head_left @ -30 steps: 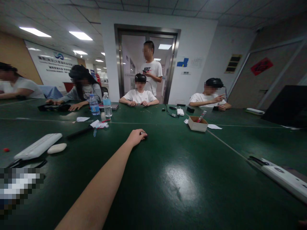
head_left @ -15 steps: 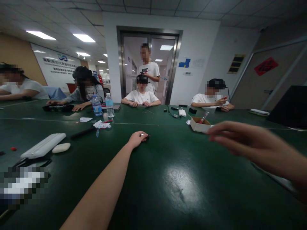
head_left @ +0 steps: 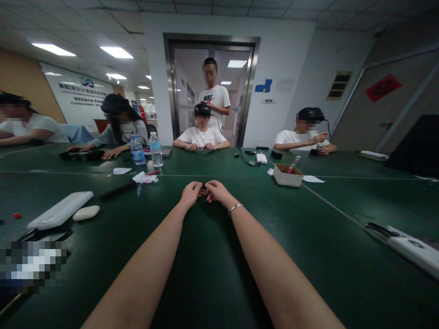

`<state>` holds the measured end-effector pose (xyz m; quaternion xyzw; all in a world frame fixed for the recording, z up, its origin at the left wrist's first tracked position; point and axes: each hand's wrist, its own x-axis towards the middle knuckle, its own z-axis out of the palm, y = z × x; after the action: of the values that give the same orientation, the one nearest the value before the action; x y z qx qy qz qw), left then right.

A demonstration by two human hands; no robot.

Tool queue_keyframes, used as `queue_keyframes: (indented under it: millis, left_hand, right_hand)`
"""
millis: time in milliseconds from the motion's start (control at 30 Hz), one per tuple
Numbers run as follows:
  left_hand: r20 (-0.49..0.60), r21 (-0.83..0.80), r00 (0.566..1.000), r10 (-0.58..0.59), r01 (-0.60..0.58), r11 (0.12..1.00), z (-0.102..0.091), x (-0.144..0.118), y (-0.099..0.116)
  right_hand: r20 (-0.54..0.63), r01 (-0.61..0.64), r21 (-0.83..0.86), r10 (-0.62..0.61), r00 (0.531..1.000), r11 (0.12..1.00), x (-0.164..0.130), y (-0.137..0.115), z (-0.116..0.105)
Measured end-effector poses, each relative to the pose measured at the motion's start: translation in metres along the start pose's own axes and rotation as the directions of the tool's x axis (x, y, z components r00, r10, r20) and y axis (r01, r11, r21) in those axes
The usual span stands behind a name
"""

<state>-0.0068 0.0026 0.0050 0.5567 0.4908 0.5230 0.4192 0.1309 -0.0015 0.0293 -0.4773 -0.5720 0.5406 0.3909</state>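
While both arms are stretching out, my left hand and right hand are pinching a small dark object between their fingertips over the table.

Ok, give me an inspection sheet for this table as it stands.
Surface: dark green table, glossy, with seams.
Job's things: small dark item between the fingertips of both hands; too small to identify.
Clutter: two bottles, papers, white case, white oval, cardboard box, white strip.
Grippers: left hand and right hand meet at the item; bracelet on the right wrist.
Cables: black cable by a white adapter.
Surroundings: people seated round the table, one standing at the door.
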Motion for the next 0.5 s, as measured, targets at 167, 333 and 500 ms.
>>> queue_keyframes:
  millis: [167, 333, 500]
  left_hand:
    - [0.100, 0.101, 0.995, 0.024, -0.034, 0.994, 0.003, -0.004, 0.001]
    - [0.083, 0.082, 0.996, 0.015, -0.022, 0.996, 0.003, -0.004, 0.003]
    - [0.084, -0.007, 0.996, 0.012, -0.011, 1.000, 0.000, -0.004, 0.003]
  right_hand:
    - [-0.015, 0.052, 0.201, -0.050, 0.999, 0.978, -0.004, 0.011, -0.008]
    - [-0.030, 0.076, 0.272, -0.070, 0.997, 0.959, -0.007, 0.014, -0.013]
    - [-0.039, 0.071, 0.303, -0.062, 0.997, 0.950, -0.006, 0.014, -0.013]
